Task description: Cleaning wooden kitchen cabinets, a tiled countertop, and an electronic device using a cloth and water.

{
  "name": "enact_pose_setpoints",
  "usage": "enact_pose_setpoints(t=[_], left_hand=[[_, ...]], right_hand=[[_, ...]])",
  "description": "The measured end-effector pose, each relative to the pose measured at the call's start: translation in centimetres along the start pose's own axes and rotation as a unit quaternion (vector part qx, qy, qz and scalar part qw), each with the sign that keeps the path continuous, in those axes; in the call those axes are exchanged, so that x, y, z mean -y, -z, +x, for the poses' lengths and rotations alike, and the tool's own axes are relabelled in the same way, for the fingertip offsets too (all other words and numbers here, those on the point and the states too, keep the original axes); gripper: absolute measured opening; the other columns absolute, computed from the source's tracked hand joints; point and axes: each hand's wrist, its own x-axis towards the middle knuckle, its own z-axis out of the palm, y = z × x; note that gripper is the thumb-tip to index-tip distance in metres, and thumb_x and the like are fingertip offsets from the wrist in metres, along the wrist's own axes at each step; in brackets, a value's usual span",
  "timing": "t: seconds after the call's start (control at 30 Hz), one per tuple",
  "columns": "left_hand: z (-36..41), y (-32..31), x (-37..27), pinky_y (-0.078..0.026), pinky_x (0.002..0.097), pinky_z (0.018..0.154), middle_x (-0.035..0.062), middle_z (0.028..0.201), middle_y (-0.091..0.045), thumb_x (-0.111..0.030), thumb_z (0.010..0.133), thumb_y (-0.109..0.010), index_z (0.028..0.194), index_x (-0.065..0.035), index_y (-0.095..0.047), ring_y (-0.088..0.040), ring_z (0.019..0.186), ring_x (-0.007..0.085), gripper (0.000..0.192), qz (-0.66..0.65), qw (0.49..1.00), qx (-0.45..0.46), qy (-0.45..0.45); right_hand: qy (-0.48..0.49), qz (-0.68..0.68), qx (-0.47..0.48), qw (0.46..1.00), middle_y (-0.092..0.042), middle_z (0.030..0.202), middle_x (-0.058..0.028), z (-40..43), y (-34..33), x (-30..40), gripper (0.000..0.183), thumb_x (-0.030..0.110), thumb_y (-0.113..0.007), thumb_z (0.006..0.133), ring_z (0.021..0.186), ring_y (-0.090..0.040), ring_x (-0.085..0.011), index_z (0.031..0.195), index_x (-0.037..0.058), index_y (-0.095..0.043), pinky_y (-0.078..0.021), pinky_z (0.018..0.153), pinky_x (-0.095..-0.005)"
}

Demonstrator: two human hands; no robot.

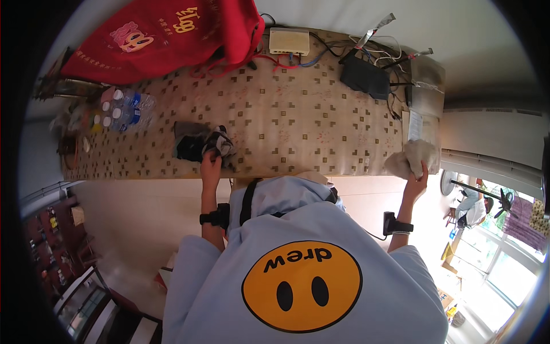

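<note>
At the table's near edge, my left hand pinches a crumpled black, grey and white cloth item, perhaps a sock. It lies against a dark folded cloth on the patterned tablecloth. Far to the right, my right hand has its fingers on a crumpled pale beige cloth by the table's right end. The thumb side of each hand is partly hidden by the fabric.
Clear plastic bottles with white caps stand at the left. A red bag lies at the back left. A white router, a black router and cables are along the back. A person sits far right.
</note>
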Motion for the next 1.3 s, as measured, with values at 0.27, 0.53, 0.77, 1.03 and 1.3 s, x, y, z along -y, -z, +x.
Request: enact_pose_setpoints(t=[0.27, 0.53, 0.77, 1.03, 1.3], left_hand=[[-0.2, -0.3, 0.2, -0.047, 0.0269, 0.062, 0.0102, 0.082, -0.061, -0.016, 0.083, -0.056, 0.108, 0.0023, -0.051, -0.059, 0.066, 0.0141, 0.031, 0.027, 1.000, 0.005, 0.002], [-2.1, 1.0, -6.2, -0.046, 0.0246, 0.060, 0.0086, 0.081, -0.059, -0.017, 0.087, -0.055, 0.103, 0.0015, -0.051, -0.057, 0.067, 0.0124, 0.025, -0.018, 1.000, 0.011, -0.015], [-3.7, 4.2, -11.3, -0.046, 0.0250, 0.063, 0.0060, 0.082, -0.058, -0.015, 0.090, -0.050, 0.105, 0.0006, -0.050, -0.061, 0.072, 0.0143, 0.022, -0.143, 0.988, -0.038, -0.031], [-7.0, 5.3, -18.9, -0.046, 0.0256, 0.071, 0.0085, 0.094, -0.059, -0.007, 0.090, -0.048, 0.112, -0.0020, -0.045, -0.062, 0.081, 0.0172, 0.023, -0.396, 0.904, 0.114, -0.112], [-6.3, 5.0, -20.1, -0.046, 0.0245, 0.066, 0.0088, 0.090, -0.059, -0.011, 0.087, -0.055, 0.098, 0.0034, -0.054, -0.061, 0.076, 0.0145, 0.019, -0.208, 0.971, 0.008, -0.115]], right_hand=[[-0.182, -0.240, 0.576, 0.760, -0.063, 0.088, -0.0152, -2.2, -5.3, 0.3, 0.039, 0.023, -0.058, 0.080, 0.078, -0.062, -0.0309, 0.115, 0.0072, -0.052, -0.0492, 0.068, -0.0389], [0.216, -0.047, 0.485, 0.846, -0.063, 0.079, -0.0163, -7.7, -15.0, 7.1, 0.024, 0.018, -0.056, 0.080, 0.074, -0.062, -0.0277, 0.099, 0.0036, -0.059, -0.0492, 0.067, -0.0349], [0.233, 0.111, 0.523, 0.812, -0.063, 0.085, -0.0134, -8.5, -18.7, 18.2, 0.024, 0.018, -0.055, 0.079, 0.080, -0.062, -0.0250, 0.100, 0.0048, -0.059, -0.0484, 0.072, -0.0357], [0.324, 0.157, 0.613, 0.704, -0.057, 0.101, -0.0173, -11.7, -18.9, 23.6, 0.032, 0.025, -0.062, 0.075, 0.095, -0.056, -0.0282, 0.099, 0.0034, -0.059, -0.0445, 0.081, -0.0368], [0.230, 0.116, 0.615, 0.745, -0.062, 0.076, -0.0151, -10.8, -19.2, 19.7, 0.025, 0.020, -0.062, 0.077, 0.070, -0.061, -0.0315, 0.091, -0.0008, -0.059, -0.0480, 0.065, -0.0356]])
